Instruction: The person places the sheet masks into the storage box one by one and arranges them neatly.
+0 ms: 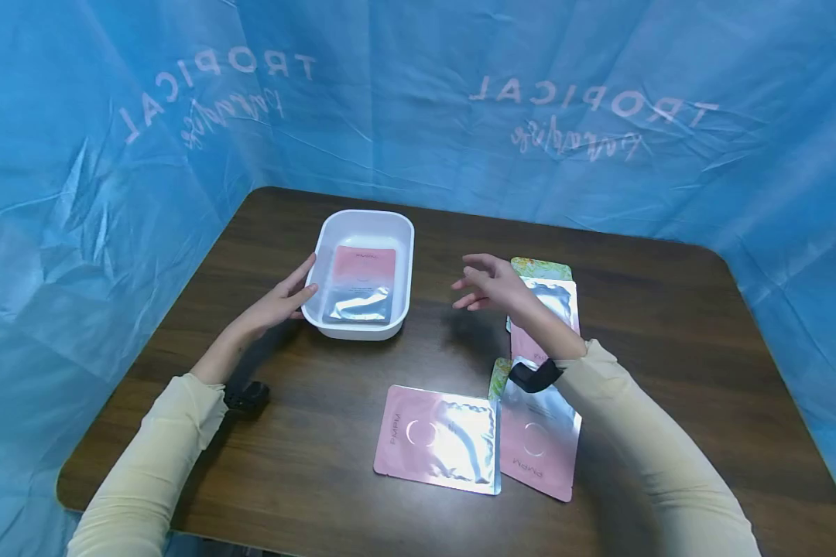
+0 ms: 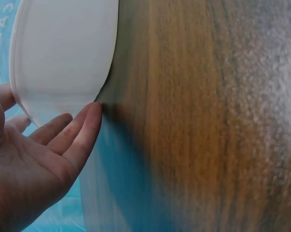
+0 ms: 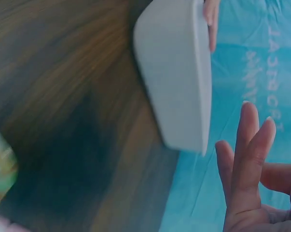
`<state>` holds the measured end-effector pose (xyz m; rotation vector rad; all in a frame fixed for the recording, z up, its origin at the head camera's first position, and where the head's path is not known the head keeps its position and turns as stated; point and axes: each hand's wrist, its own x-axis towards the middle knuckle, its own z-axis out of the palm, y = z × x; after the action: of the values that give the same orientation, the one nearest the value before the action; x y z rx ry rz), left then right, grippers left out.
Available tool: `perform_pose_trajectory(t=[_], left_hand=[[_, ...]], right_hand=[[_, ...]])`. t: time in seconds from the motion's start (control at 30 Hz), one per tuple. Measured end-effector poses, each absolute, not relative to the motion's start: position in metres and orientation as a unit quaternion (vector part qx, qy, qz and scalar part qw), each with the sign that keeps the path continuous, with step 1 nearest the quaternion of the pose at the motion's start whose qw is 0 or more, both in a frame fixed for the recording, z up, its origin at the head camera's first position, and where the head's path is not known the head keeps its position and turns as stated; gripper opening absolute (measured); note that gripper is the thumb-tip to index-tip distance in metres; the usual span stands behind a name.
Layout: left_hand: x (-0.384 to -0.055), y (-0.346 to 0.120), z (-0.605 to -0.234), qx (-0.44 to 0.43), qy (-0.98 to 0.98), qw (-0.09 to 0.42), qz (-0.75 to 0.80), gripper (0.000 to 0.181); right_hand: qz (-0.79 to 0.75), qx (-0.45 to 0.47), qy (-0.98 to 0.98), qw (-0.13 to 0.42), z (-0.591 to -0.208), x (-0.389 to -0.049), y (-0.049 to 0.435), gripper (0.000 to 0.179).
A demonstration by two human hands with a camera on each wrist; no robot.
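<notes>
A white plastic tub stands towards the back left of the table, with pink-and-silver sheet mask sachets lying flat inside. My left hand holds the tub's left side, its thumb at the rim and its fingers along the outer wall. In the left wrist view those fingers touch the wall low down. To the right of the tub, my right hand hovers with loosely bent fingers and holds nothing. Under the right forearm lie more sachets, partly hidden by it.
One pink sachet lies sideways near the front, touching another to its right. Green patterned packets show from beneath the right-hand sachets. A blue printed cloth hangs around the dark wooden table.
</notes>
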<state>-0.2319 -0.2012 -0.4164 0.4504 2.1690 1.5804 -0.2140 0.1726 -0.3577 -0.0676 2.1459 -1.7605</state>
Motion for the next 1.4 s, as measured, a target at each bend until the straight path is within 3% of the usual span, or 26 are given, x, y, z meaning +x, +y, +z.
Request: perform_pose_trajectory(t=[0.63,1.03,1.4], left_hand=[[-0.234,-0.206,-0.416,0.146,0.794,0.210,0.551,0.064],[-0.233,-0.204,-0.415,0.151,0.791,0.206,0.555,0.064],[-0.235,-0.202,-0.416,0.148,0.792,0.207,0.555,0.064]], right_hand=[[-0.572,0.071,0.808,0.118,-0.395,-0.180,0.292,0.046],[-0.544,0.144,0.819,0.107,-0.419,-0.167,0.325,0.039],[-0.526,0.148,0.833,0.089,-0.423,-0.159,0.333,0.040]])
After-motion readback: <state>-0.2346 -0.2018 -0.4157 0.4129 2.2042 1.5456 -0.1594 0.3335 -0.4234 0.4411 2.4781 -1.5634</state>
